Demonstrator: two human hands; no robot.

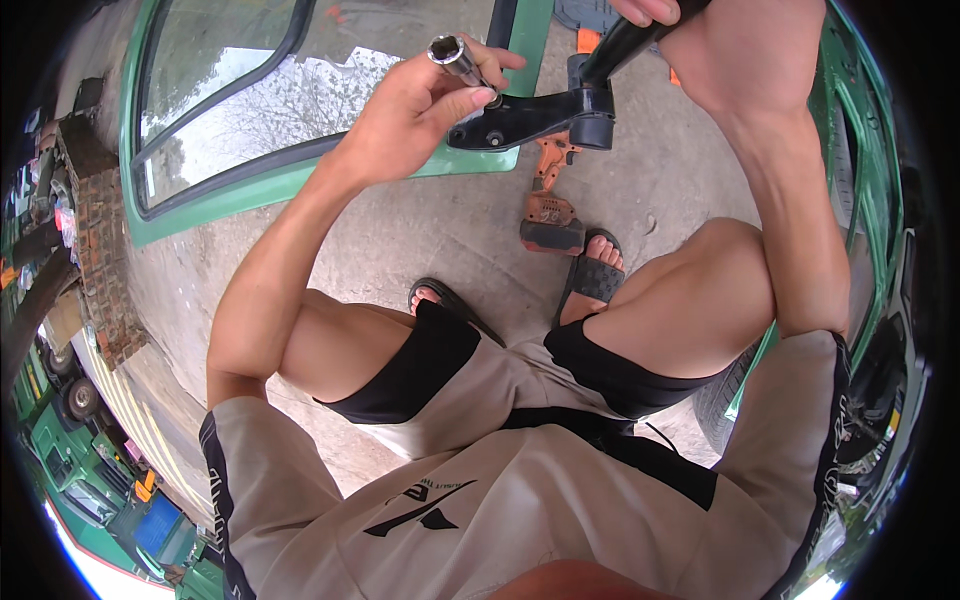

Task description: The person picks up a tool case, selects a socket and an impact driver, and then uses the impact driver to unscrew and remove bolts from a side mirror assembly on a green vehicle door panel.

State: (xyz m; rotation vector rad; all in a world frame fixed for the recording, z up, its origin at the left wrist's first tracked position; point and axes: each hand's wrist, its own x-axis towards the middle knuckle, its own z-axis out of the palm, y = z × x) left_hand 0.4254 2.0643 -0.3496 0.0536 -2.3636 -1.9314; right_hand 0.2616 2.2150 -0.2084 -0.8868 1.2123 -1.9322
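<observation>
My left hand pinches a chrome socket, its hollow end facing up toward me. The thumb and fingers close round its lower part, just above a black metal bracket with a bolt in it. From the bracket's round pivot, a black tube slants up to the right and leaves the picture at the top. My right hand is wrapped round that tube, partly cut off by the upper edge. Behind the bracket lies the corner of a green-framed vehicle window.
An orange cordless power tool with a dark battery is on the concrete floor near my sandalled foot. Green vehicle panels and a tyre are at my right. A brick stack and green trucks stand at far left.
</observation>
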